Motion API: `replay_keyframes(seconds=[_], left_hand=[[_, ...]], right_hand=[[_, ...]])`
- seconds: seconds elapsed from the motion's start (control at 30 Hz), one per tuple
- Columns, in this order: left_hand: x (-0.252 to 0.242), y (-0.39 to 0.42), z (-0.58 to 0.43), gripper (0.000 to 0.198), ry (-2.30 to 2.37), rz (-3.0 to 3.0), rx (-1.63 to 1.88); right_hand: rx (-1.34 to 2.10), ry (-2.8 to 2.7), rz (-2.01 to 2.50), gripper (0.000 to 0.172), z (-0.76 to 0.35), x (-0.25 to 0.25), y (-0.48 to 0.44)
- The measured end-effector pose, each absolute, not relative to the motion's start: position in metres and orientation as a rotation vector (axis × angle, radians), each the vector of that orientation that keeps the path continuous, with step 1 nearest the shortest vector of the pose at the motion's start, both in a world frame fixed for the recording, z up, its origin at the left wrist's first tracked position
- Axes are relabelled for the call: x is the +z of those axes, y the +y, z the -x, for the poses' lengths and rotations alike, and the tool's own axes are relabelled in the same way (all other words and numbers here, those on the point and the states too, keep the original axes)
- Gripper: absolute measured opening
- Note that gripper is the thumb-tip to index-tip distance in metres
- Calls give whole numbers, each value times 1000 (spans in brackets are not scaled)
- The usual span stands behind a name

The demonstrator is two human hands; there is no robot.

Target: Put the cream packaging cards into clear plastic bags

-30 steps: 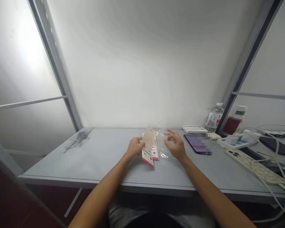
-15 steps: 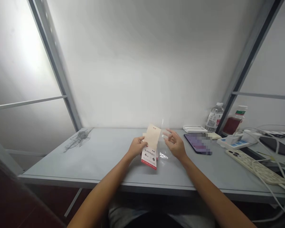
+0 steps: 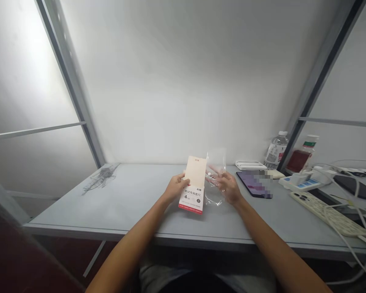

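My left hand (image 3: 176, 188) grips a ruler set card pack (image 3: 196, 171) by its left edge, thumb on the front. The pack is cream above, with a white printed lower part and a red strip along the bottom. It is held tilted over the table. My right hand (image 3: 228, 187) holds a clear plastic bag (image 3: 216, 156) just to the right of the pack. Some of its fingers show through the film, and I cannot tell whether they are inside or behind it. Bag and pack sit side by side, close together.
On the grey table (image 3: 134, 203) a dark sketch-like drawing (image 3: 102, 178) marks the left. To the right lie a phone (image 3: 253, 185), a white case (image 3: 250, 165), a water bottle (image 3: 276, 150), a jar of red contents (image 3: 302, 154), a power strip (image 3: 301, 185), a cream phone case (image 3: 326, 213) and loose cables.
The pack has turned more upright and its cards now line up instead of fanning. The plastic bag has spread wider beside it, and my right hand has shifted slightly right.
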State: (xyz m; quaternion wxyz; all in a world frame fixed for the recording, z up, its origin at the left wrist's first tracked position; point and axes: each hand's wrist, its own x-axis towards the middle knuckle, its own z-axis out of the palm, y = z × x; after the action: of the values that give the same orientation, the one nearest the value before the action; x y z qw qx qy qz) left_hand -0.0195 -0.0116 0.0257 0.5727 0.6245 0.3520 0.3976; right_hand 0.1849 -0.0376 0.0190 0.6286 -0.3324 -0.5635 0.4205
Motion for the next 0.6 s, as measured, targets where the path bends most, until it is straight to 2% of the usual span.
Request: replay_keyframes(seconds=[0.3, 0.6], left_hand=[[21, -6, 19, 35, 1031, -1540, 1070], [21, -11, 21, 35, 1138, -1781, 1227]], right_hand=[[1314, -1251, 596, 19, -178, 15, -39], [1348, -1216, 665, 7, -174, 18, -41]])
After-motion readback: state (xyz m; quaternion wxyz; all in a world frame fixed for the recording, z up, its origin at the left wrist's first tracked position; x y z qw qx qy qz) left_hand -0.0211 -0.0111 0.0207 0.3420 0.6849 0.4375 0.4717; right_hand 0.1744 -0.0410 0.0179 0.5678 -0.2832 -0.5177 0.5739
